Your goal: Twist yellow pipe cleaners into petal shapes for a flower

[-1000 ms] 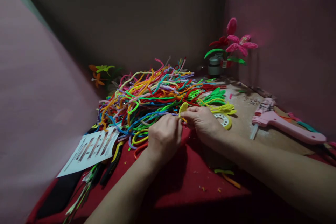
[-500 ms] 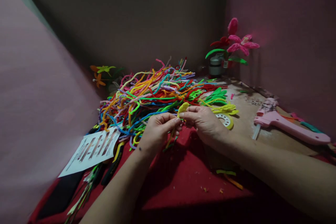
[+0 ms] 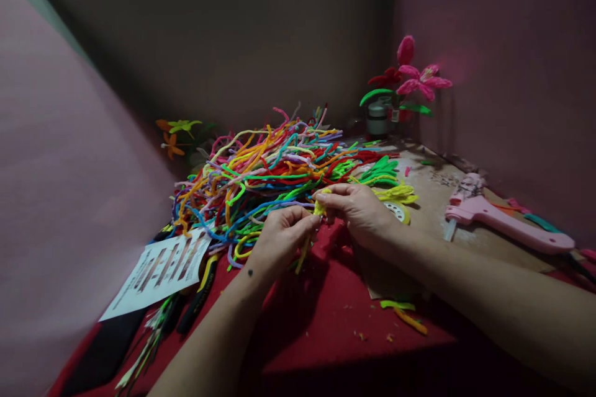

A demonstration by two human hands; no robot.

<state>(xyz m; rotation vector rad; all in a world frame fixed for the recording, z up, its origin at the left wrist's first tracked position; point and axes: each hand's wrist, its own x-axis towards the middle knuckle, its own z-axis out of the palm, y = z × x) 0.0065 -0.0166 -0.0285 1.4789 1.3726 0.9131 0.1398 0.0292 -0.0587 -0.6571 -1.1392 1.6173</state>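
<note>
A small yellow fuzzy piece (image 3: 320,207) is pinched between my two hands above the red cloth (image 3: 321,316). My left hand (image 3: 283,231) has thumb and forefinger closed on its lower end, and a thin yellowish strand (image 3: 302,255) hangs beneath. From the right, my right hand (image 3: 352,206) grips the upper part with thumb and fingertips, covering some of it. Just behind both hands lies a large tangled heap of coloured pipe cleaners (image 3: 279,161).
A pink glue gun (image 3: 507,223) rests on the board (image 3: 433,239) at right, near a round yellow-and-white disc (image 3: 398,212). Printed paper (image 3: 156,273) and yellow-black pliers (image 3: 200,294) lie left. Pink fuzzy flowers (image 3: 424,80) stand behind.
The right fingers have moved over the yellow piece, which now shows less above them. The hanging strand has shifted slightly. The whole view has moved a little.
</note>
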